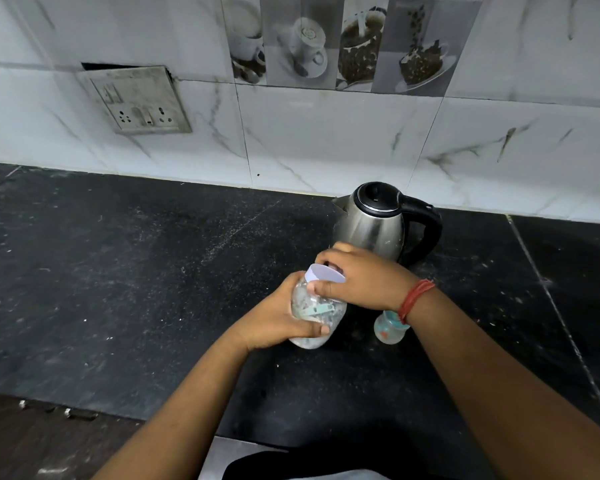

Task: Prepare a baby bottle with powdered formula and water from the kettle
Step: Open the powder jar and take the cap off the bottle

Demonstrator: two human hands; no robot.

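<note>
A clear plastic jar with white powder and a pale green scoop inside stands on the black counter. My left hand grips its body from the left. My right hand curls over the jar's white lid, which sits tilted at the mouth. A small baby bottle with a teal pattern stands just right of the jar, partly hidden under my right wrist. Behind both stands a steel kettle with a black lid and handle, its spout pointing left.
A marble-tiled wall with a socket plate runs along the back of the counter. The counter's front edge lies at the lower left. Bare dusty counter stretches to the left of the jar and to the right of the kettle.
</note>
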